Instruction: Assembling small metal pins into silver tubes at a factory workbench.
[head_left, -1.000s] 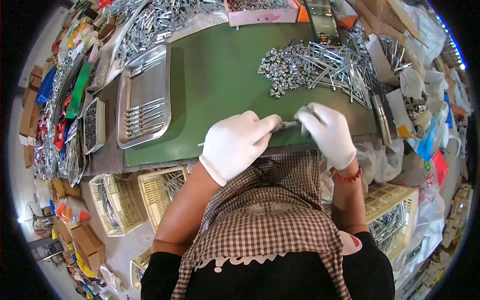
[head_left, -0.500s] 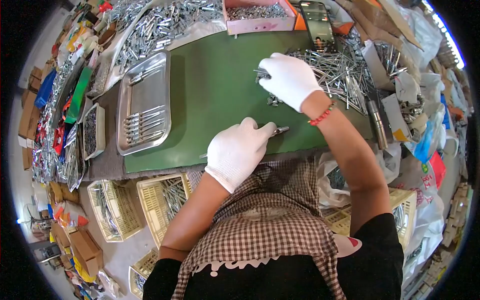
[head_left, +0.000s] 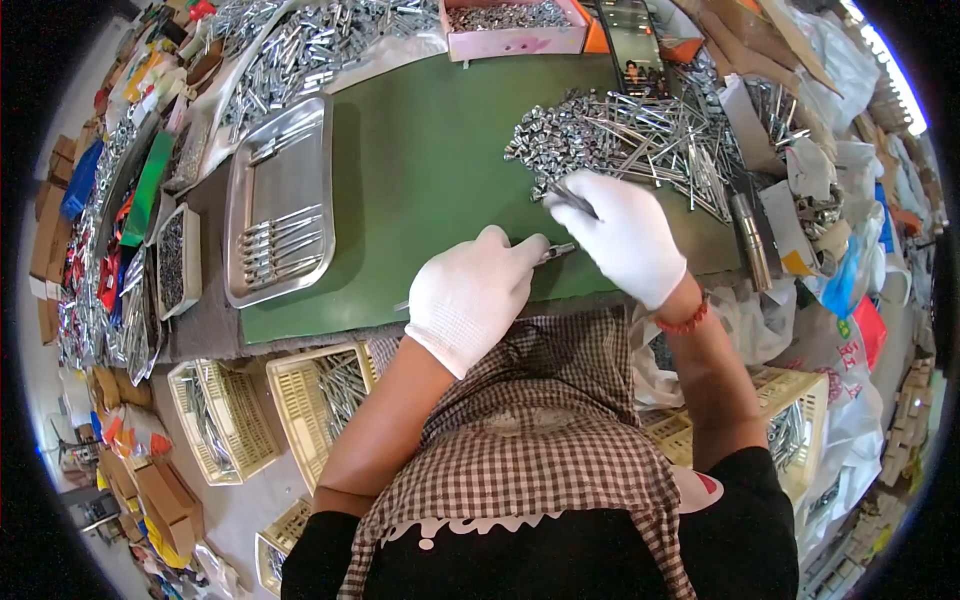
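Up on the wearer's head, the left fisheye peers steeply down: checked apron (head_left: pixel 540 465) close below, left hand (head_left: pixel 468 295) and right hand (head_left: pixel 625 240) mid-view, green bench (head_left: pixel 420 140) beyond, floor (head_left: pixel 225 508) toward the rim.

White gloves (head_left: pixel 466 295), silvery metal fitting (head_left: pixel 558 251), green mat (head_left: pixel 420 170); brown-and-cream gingham apron (head_left: pixel 530 465) at six o'clock, pink box (head_left: pixel 515 43) at twelve.

White left glove (head_left: pixel 468 295) with ribbed cuff (head_left: pixel 445 345), right glove (head_left: pixel 630 240) just as white, red bracelet (head_left: pixel 686 318) at that wrist, checked brown-and-white apron (head_left: pixel 540 475), short-sleeved black top (head_left: pixel 590 555) beneath!
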